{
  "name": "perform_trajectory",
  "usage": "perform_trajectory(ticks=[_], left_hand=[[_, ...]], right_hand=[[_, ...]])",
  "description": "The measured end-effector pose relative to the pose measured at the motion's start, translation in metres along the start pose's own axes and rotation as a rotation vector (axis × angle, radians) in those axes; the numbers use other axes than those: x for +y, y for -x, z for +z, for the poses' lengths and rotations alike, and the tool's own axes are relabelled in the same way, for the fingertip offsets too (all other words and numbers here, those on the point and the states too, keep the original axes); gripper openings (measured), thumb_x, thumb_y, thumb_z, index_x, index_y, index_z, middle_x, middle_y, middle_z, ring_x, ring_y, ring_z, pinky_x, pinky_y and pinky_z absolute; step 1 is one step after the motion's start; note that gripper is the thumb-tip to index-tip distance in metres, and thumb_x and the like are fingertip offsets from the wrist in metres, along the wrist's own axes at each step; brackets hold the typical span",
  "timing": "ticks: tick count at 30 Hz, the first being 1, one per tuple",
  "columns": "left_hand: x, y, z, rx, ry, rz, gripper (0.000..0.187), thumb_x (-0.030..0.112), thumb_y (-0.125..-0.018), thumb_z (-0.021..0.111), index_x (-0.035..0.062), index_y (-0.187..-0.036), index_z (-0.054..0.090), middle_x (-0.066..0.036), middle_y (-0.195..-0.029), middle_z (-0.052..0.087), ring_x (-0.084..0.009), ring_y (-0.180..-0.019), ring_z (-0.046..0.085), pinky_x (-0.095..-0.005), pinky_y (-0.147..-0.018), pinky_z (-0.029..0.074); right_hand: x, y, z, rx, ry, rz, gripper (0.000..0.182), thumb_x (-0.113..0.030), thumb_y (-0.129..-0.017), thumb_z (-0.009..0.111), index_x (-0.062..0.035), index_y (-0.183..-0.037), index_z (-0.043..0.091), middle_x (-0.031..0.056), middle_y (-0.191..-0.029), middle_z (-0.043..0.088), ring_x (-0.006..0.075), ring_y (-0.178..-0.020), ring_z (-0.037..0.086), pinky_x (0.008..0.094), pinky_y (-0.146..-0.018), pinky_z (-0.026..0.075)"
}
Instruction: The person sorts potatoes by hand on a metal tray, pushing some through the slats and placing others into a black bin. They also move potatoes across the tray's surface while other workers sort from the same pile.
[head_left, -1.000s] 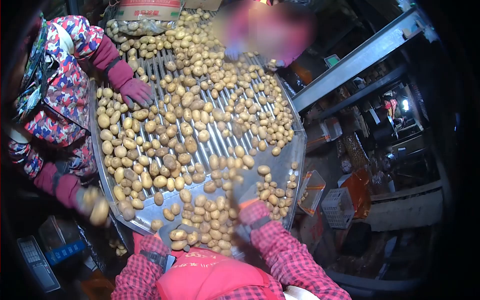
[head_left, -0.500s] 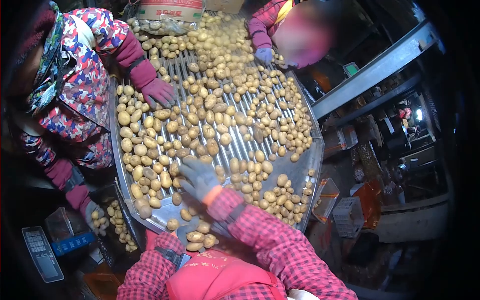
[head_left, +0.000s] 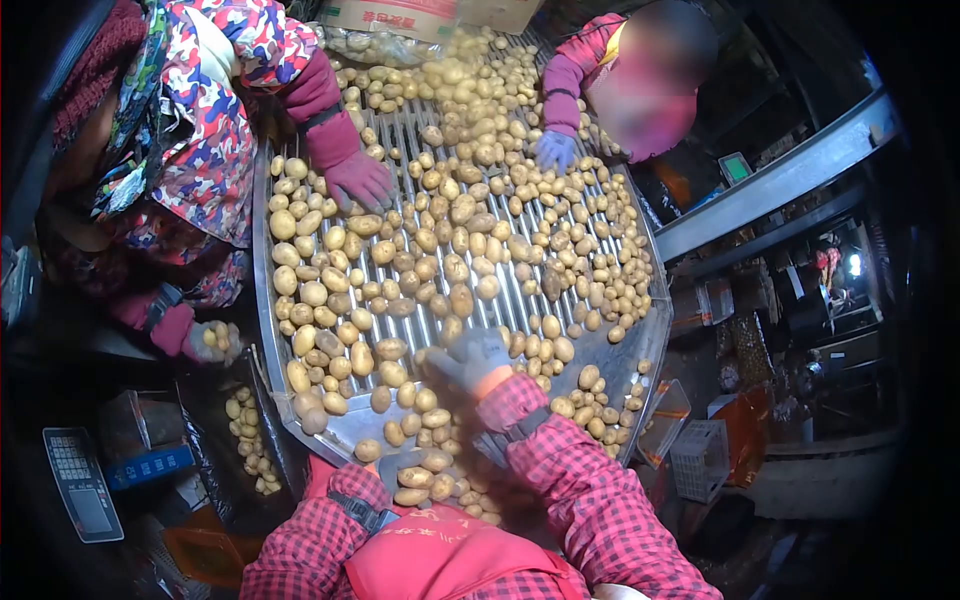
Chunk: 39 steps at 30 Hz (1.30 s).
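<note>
The right hand (head_left: 470,358), in a grey glove with an orange cuff, reaches out over the near end of the roller bench (head_left: 640,350), fingers spread and loosely curled, palm down among the potatoes (head_left: 400,270); it looks open, with nothing clearly gripped. The left hand (head_left: 395,467) sits low at the bench's front lip, mostly hidden behind a heap of potatoes (head_left: 425,478), so I cannot tell whether it is open or closed. To work this well, in my judgement, the right hand should sweep with the fingers kept flat and low, so that small potatoes are raked along the metal rollers rather than skipped over, and should keep clear of the gaps between the bars. The left hand would do best cupped under the lip to catch what rolls off. The bench itself carries the load: larger potatoes gather along its left side, smaller ones along the right. At its far end lies a clear bag (head_left: 375,45) of potatoes under a cardboard box (head_left: 390,15). Below the left edge a dark container (head_left: 250,440) holds more potatoes, beside a scale (head_left: 80,485). 2 other people work here: 1 in a patterned jacket with a maroon glove (head_left: 360,180) on the potatoes, another with a blue glove (head_left: 553,150).
</note>
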<state>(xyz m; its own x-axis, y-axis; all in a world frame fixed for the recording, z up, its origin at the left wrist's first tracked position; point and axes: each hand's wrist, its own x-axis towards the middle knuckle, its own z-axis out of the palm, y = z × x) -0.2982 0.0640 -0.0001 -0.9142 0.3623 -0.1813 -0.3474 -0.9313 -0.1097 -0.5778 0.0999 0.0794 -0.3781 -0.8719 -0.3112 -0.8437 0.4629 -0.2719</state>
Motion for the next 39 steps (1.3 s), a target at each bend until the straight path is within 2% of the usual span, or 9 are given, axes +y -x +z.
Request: perform_trajectory(ticks=[3, 5, 8, 13, 19, 22, 25, 28, 39], left_hand=[[0.000, -0.005, 0.002, -0.024, 0.022, -0.016, 0.042, 0.022, -0.096, 0.062, 0.0048, -0.132, 0.051, -0.011, -0.117, 0.061, -0.0194, -0.097, 0.062, -0.0311, -0.085, 0.052], [0.000, -0.009, 0.002, -0.041, 0.030, -0.025, 0.042, 0.022, -0.096, 0.062, 0.0049, -0.132, 0.051, -0.011, -0.117, 0.061, -0.0192, -0.097, 0.062, -0.0310, -0.085, 0.051], [0.003, -0.011, 0.003, -0.066, 0.051, -0.046, 0.043, 0.022, -0.095, 0.063, 0.0050, -0.132, 0.051, -0.011, -0.116, 0.061, -0.0190, -0.097, 0.061, -0.0309, -0.085, 0.051], [0.006, -0.005, 0.000, -0.098, 0.093, -0.013, 0.044, 0.023, -0.095, 0.063, 0.0051, -0.132, 0.050, -0.011, -0.116, 0.060, -0.0187, -0.096, 0.061, -0.0307, -0.085, 0.051], [0.009, -0.006, -0.002, -0.104, 0.114, -0.004, 0.045, 0.024, -0.095, 0.064, 0.0052, -0.133, 0.050, -0.010, -0.115, 0.059, -0.0182, -0.096, 0.060, -0.0304, -0.085, 0.050], [0.009, -0.005, -0.004, -0.101, 0.119, -0.005, 0.045, 0.025, -0.094, 0.064, 0.0053, -0.133, 0.050, -0.010, -0.114, 0.059, -0.0180, -0.096, 0.059, -0.0303, -0.085, 0.050], [0.006, -0.005, -0.003, -0.108, 0.129, -0.016, 0.046, 0.025, -0.094, 0.065, 0.0054, -0.133, 0.050, -0.010, -0.114, 0.059, -0.0178, -0.095, 0.059, -0.0302, -0.085, 0.050], [0.007, -0.005, -0.002, -0.111, 0.125, -0.011, 0.046, 0.026, -0.094, 0.065, 0.0055, -0.133, 0.050, -0.009, -0.114, 0.058, -0.0176, -0.095, 0.058, -0.0300, -0.085, 0.049], [0.005, 0.007, -0.005, -0.149, 0.121, 0.019, 0.048, 0.028, -0.093, 0.066, 0.0057, -0.133, 0.050, -0.008, -0.112, 0.057, -0.0168, -0.094, 0.057, -0.0296, -0.084, 0.048]], right_hand=[[-0.016, -0.050, 0.012, 0.476, -0.113, -0.307, 0.022, -0.030, -0.090, 0.067, -0.0089, -0.083, 0.070, 0.0141, -0.087, 0.066, 0.0335, -0.090, 0.067, 0.0447, -0.075, 0.049], [-0.031, -0.085, 0.023, 0.177, 0.021, -0.152, 0.025, -0.030, -0.094, 0.062, -0.0099, -0.107, 0.069, 0.0130, -0.107, 0.067, 0.0314, -0.098, 0.067, 0.0462, -0.085, 0.051], [-0.034, -0.098, 0.069, 0.230, 0.095, -0.047, 0.030, -0.027, -0.092, 0.063, -0.0140, -0.119, 0.064, 0.0131, -0.113, 0.065, 0.0322, -0.104, 0.066, 0.0457, -0.085, 0.052], [-0.007, -0.047, 0.075, 0.086, -0.292, -0.061, 0.036, -0.026, -0.089, 0.069, -0.0143, -0.123, 0.067, 0.0186, -0.115, 0.068, 0.0384, -0.104, 0.066, 0.0435, -0.089, 0.053], [-0.021, 0.080, 0.061, 0.089, -0.907, 0.083, 0.042, -0.025, -0.099, 0.061, -0.0055, -0.136, 0.060, 0.0123, -0.113, 0.070, 0.0211, -0.105, 0.067, 0.0331, -0.090, 0.052], [-0.046, 0.129, 0.065, -0.050, -1.055, 0.273, 0.043, -0.025, -0.098, 0.062, -0.0029, -0.136, 0.059, 0.0146, -0.122, 0.068, 0.0253, -0.107, 0.067, 0.0358, -0.093, 0.052], [-0.041, 0.144, 0.106, 0.265, -0.735, -0.195, 0.040, -0.024, -0.098, 0.061, -0.0034, -0.132, 0.062, 0.0155, -0.118, 0.070, 0.0314, -0.111, 0.066, 0.0403, -0.096, 0.051], [-0.027, 0.126, 0.081, 0.164, -0.704, -0.427, 0.039, -0.024, -0.096, 0.063, -0.0045, -0.129, 0.063, 0.0165, -0.120, 0.067, 0.0330, -0.113, 0.063, 0.0400, -0.095, 0.049], [0.031, 0.052, 0.056, 0.234, 0.088, -0.188, 0.042, -0.031, -0.090, 0.062, -0.0131, -0.128, 0.060, 0.0103, -0.131, 0.060, 0.0320, -0.125, 0.054, 0.0456, -0.103, 0.042]])
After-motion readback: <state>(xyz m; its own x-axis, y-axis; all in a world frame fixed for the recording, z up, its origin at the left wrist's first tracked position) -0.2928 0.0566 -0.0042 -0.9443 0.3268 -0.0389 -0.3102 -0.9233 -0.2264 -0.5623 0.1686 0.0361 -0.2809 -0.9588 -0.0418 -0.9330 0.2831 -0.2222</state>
